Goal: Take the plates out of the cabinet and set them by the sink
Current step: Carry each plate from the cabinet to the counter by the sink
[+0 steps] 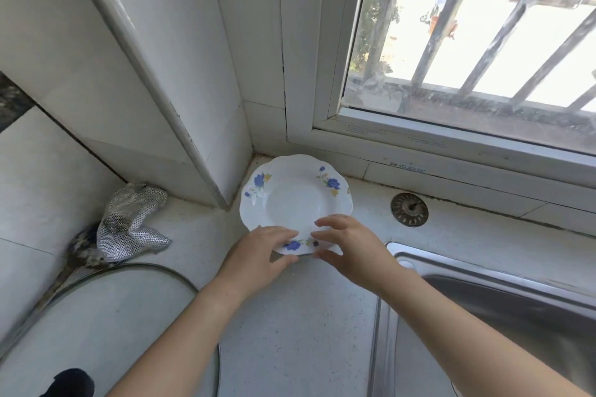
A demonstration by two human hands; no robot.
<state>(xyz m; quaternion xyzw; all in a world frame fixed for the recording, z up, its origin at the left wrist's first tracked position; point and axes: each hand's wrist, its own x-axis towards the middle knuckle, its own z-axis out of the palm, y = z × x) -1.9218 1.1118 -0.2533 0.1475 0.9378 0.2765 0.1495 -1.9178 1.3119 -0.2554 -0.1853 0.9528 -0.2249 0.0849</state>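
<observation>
- pale speckled stone counter (290, 332): nearest surface in view; both bare forearms cross it toward the back corner.
- round white item with a dark rim (113, 316): lies at the left of the counter; what it is cannot be told.
- stainless steel sink (483, 271): set into the counter on the right, its rim just beside the right forearm.
- left grip (258, 255): closed on the near rim of the plate, fingers on top and thumb curled under the edge.
- right grip (351, 248): fingers curved over the same near rim, thumb at the edge. whether it clamps the rim or only touches it cannot be told.
- white scalloped ceramic plate with blue flower prints (290, 200): sits right way up in the counter corner, just left of the sink. its far rim appears to rest on the counter; whether the near rim is fully seated cannot be told.
- silver mesh scouring cloth (132, 222): crumpled on the counter, left of the plate and apart from it.
- round metal sink strainer (409, 209): lies flat on the counter, right of the plate and behind the sink.
- white tiled pillar (193, 74) and barred window (467, 42): form the corner behind the plate.
- task status, as a judgement: one plate is at its place by the sink, and placement looks nearly done. remaining for this plate: confirm it is seated and release both grips.
- the cabinet is not in view and no other plates are visible, so the number left to fetch cannot be told.
</observation>
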